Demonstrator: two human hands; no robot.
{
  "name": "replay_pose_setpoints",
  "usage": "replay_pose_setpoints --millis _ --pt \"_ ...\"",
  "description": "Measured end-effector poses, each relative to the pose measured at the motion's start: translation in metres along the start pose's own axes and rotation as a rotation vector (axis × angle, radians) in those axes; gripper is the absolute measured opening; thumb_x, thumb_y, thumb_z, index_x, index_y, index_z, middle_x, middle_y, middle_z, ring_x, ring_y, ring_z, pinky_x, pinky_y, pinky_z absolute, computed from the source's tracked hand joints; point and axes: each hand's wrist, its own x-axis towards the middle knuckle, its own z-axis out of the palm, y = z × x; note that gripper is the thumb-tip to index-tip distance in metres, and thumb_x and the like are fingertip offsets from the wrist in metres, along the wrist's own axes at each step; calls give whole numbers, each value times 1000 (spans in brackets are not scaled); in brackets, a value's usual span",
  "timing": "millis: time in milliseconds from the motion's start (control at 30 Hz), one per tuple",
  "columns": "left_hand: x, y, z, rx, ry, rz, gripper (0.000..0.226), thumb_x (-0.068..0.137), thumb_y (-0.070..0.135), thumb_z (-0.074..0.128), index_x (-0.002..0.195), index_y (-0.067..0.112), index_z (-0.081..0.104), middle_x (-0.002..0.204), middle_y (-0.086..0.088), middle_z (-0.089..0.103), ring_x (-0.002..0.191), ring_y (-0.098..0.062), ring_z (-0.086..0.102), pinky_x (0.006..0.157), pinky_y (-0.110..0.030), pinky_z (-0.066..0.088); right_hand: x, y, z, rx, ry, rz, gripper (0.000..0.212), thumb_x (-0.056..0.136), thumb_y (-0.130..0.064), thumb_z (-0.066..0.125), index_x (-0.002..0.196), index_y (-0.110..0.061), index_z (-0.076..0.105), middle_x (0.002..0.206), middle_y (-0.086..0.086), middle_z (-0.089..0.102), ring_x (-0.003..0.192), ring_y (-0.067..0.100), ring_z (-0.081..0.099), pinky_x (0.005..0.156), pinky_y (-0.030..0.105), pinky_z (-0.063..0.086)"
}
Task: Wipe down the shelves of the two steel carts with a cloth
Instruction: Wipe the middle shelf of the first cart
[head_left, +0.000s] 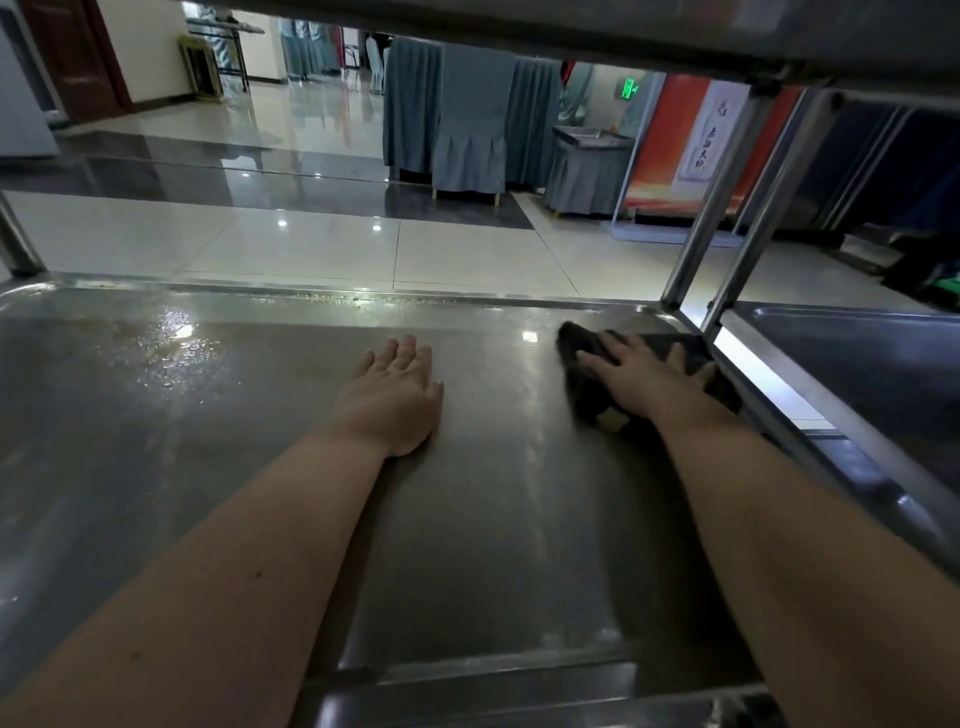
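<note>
- Left hand (395, 395): palm down on the steel shelf (260, 441), near its middle.
- Its fingers (405, 351): straight, close together, released, touching bare metal and grasping nothing.
- Right hand (644, 382): at 3 o'clock from the left hand, pressed flat on the dark cloth (579, 389).
- Its fingers (613, 348): spread and nearly straight over the fabric, not curled round it.
- Cloth: bunched on the same shelf toward its right end, showing past the fingertips at 11 o'clock and beside the wrist at 7 o'clock; blurred at its edges.
- Raised far rim (363, 299) of the shelf at 12 o'clock; near rim at 6 o'clock, under both forearms.
- Two steel posts (727, 218) at 1 o'clock from the cloth, just beside it at the shelf's right far corner.
- Second cart's shelf (857, 374) at 3 o'clock, past a narrow bright gap.
- Upper shelf (571, 31) low overhead at 12 o'clock.
- Wet, glinting patch (171, 338) at 10 o'clock from the left hand, well apart from it.
- Open steel between the two hands, and more toward 9 o'clock.
</note>
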Motion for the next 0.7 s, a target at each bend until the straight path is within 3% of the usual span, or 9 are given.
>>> replay_pose_setpoints --millis 167,333,400,567,700 --pt "0 7 0 19 1 -13 59 101 39 19 154 18 6 162 -1 0 148 -16 -1 118 -35 -3 -8 -16 2 35 9 162 77 81 -84 24 149 -53 8 163 -12 -4 144 46 -16 105 73 -13" --pt "-3 6 -5 8 -9 -16 56 102 35 18 154 16 7 162 -2 1 148 -16 1 118 -35 -1 -35 -105 31 -33 -29 -236 72 85 -80 20 149 -52 5 163 -12 -5 144 46 -16 104 74 -14" --pt "-4 5 -7 -2 -24 -8 56 102 31 19 154 15 7 162 -2 1 148 -16 1 119 -35 -1 -55 -115 40 -59 -31 -293 70 85 -81 17 148 -54 2 163 -13 -5 144 46 -17 103 73 -16" --pt "-5 5 -14 -26 -58 -9 55 101 28 20 154 16 9 162 -3 0 148 -17 -1 119 -36 -2 -140 -78 50 -90 -50 -326 69 81 -83 3 143 -57 -13 161 -14 -16 142 44 -23 98 70 -24" --pt "-8 9 -19 -14 -76 -25 56 102 31 21 154 13 9 162 -6 1 149 -20 -4 117 -40 -8 -229 -47 61 -133 -81 -461 72 65 -88 -14 129 -63 -34 150 -19 -35 140 42 -29 90 63 -34"
